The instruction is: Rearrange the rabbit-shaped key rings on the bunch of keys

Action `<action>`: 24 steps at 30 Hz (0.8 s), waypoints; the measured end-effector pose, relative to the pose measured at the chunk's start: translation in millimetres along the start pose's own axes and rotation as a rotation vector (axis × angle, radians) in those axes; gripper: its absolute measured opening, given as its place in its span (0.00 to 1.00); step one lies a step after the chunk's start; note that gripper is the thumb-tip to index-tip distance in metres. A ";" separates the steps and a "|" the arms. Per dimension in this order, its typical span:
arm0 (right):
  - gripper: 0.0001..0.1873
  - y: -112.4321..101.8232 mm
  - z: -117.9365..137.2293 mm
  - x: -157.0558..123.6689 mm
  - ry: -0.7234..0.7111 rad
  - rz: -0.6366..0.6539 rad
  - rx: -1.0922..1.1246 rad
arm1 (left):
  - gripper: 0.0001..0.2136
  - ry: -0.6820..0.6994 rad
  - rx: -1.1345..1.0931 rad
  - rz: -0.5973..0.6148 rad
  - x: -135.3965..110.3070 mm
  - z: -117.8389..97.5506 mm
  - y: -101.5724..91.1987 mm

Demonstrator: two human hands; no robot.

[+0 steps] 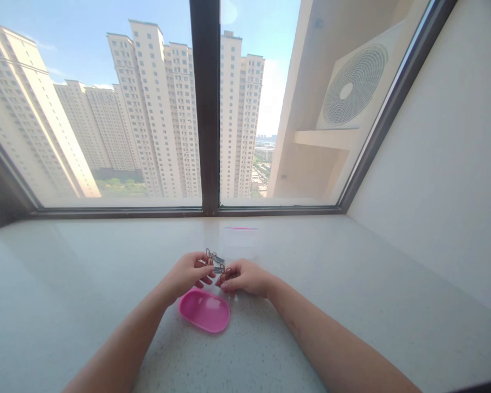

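Observation:
My left hand (194, 271) is closed, with finger and thumb pinched on a small hair clip (216, 258) that has a brown bow and a grey metal part. Close beside it, my right hand (243, 277) grips a second bow hair clip (223, 269) between thumb and fingers. The two clips are very near each other; whether they touch I cannot tell. Fingers hide part of both. Just below the hands, a shallow pink oval dish (204, 311) rests on the pale speckled sill (180, 360), and nothing shows inside it.
A clear plastic bag with a pink zip strip (241, 228) lies flat beyond my hands. A dark window frame (207, 109) runs along the back of the sill. To the right rises a white wall (445, 164). Tall buildings and an air-conditioner unit (354, 84) stand outside the glass.

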State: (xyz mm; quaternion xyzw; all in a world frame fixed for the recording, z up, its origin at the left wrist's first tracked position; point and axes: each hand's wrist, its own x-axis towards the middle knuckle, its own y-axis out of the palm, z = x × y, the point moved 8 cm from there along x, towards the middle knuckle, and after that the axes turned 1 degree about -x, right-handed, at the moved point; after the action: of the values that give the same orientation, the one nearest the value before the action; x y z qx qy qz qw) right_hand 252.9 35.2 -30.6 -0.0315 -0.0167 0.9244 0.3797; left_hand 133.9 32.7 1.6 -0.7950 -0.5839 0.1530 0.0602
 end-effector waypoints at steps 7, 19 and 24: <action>0.15 0.2 1.4 0.0 -0.012 0.006 -0.014 | 0.15 0.007 0.000 0.014 1.9 3.3 0.2; 0.15 0.6 3.6 0.3 -0.009 0.009 -0.015 | 0.14 -0.015 -0.014 0.032 2.9 7.7 0.9; 0.17 -0.2 1.0 0.7 -0.006 0.008 -0.020 | 0.13 -0.024 -0.018 0.024 0.8 7.2 1.0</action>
State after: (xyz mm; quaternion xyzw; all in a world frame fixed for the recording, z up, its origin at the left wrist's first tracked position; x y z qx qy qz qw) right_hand 252.5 35.9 -29.6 -0.0326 -0.0272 0.9258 0.3756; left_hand 132.7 32.5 -5.7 -0.8007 -0.5763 0.1578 0.0442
